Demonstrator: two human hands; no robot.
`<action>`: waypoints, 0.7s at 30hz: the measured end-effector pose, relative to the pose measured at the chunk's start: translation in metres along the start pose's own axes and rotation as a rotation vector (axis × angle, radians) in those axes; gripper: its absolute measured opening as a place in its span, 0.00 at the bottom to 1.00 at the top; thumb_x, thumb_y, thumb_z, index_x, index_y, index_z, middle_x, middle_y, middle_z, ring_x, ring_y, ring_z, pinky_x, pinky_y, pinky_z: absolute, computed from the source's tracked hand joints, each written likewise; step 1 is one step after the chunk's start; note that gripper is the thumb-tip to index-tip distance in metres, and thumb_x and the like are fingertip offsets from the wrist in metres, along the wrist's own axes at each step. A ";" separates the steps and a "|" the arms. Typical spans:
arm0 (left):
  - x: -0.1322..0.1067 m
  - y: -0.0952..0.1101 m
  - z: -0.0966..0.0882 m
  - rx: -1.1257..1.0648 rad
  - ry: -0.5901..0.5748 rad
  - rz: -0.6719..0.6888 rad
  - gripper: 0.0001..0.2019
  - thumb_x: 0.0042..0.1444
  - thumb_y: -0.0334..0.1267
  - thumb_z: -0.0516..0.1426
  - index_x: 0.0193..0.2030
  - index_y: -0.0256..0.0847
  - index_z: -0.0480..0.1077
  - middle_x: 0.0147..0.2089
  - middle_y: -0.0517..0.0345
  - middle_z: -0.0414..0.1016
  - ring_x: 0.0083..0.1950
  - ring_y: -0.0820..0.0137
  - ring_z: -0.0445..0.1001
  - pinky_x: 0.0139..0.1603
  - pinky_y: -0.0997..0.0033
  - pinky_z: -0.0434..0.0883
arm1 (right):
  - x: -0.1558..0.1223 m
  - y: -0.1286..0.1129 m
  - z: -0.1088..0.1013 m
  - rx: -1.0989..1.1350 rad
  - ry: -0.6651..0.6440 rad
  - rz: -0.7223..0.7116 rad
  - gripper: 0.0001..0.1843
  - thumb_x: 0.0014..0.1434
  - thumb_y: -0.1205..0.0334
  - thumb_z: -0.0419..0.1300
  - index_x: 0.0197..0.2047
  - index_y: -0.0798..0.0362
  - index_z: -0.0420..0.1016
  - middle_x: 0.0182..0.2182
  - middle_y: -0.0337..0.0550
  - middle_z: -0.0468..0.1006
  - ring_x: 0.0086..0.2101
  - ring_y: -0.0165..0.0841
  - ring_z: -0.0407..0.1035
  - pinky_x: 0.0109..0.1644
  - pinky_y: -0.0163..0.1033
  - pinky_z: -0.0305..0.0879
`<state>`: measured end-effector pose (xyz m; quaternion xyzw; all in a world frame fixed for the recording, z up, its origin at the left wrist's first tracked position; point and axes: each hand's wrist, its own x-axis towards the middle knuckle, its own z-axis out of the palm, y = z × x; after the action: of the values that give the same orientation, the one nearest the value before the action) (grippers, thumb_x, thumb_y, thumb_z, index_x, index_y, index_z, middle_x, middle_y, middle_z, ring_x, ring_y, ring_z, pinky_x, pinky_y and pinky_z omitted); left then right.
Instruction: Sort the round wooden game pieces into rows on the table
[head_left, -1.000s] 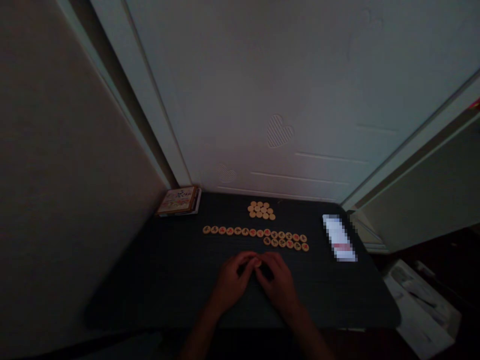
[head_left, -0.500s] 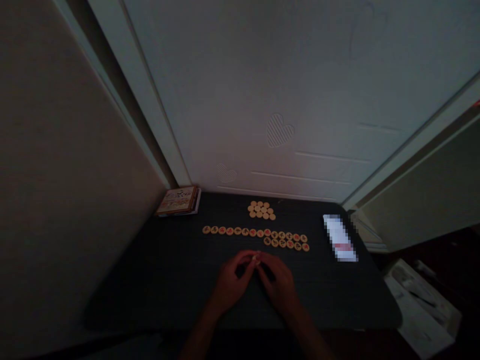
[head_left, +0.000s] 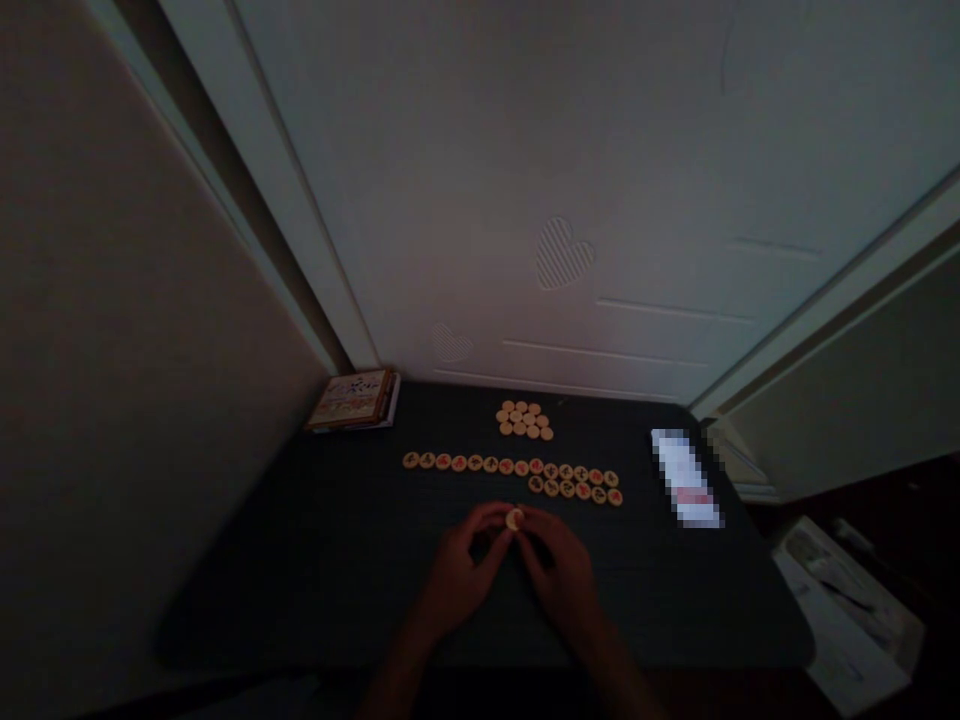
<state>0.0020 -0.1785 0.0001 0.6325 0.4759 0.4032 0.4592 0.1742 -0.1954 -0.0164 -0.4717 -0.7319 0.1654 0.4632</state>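
My left hand and my right hand meet over the dark table, fingertips pinched together on one small round wooden game piece. Just beyond them lies a row of round wooden pieces with red or dark marks, doubling into two rows at its right end. Farther back sits a cluster of blank-faced round pieces.
A flat printed box lies at the table's back left corner. A white blurred card or packet lies near the right edge. A pale door panel rises behind the table; a wall stands at the left. Pale clutter lies on the floor at right.
My fingertips, resting together on the table a second ago, have lifted slightly and now show the round piece pinched between both hands. The view has shifted a little.
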 end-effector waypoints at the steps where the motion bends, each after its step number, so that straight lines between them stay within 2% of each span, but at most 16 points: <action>1: 0.000 0.000 0.000 0.002 0.008 0.001 0.13 0.65 0.43 0.57 0.54 0.45 0.71 0.49 0.54 0.82 0.49 0.65 0.80 0.53 0.65 0.76 | 0.000 0.001 0.000 0.004 -0.001 0.001 0.14 0.67 0.65 0.58 0.55 0.46 0.75 0.49 0.45 0.81 0.50 0.37 0.77 0.55 0.44 0.76; 12: 0.001 0.000 0.000 0.016 0.002 0.002 0.12 0.64 0.42 0.58 0.52 0.45 0.70 0.48 0.56 0.81 0.48 0.67 0.80 0.51 0.67 0.75 | -0.001 0.000 0.000 -0.006 -0.008 0.015 0.12 0.67 0.66 0.58 0.52 0.47 0.76 0.49 0.45 0.82 0.49 0.37 0.77 0.54 0.44 0.76; 21: 0.002 0.005 -0.002 0.041 0.002 -0.024 0.12 0.64 0.44 0.57 0.52 0.46 0.71 0.46 0.56 0.82 0.46 0.66 0.81 0.49 0.67 0.76 | 0.000 0.000 -0.001 -0.011 -0.017 -0.011 0.17 0.68 0.67 0.57 0.57 0.45 0.74 0.50 0.45 0.81 0.50 0.37 0.76 0.55 0.45 0.76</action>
<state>0.0016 -0.1769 0.0052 0.6356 0.4920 0.3887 0.4505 0.1746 -0.1954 -0.0160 -0.4686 -0.7392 0.1628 0.4554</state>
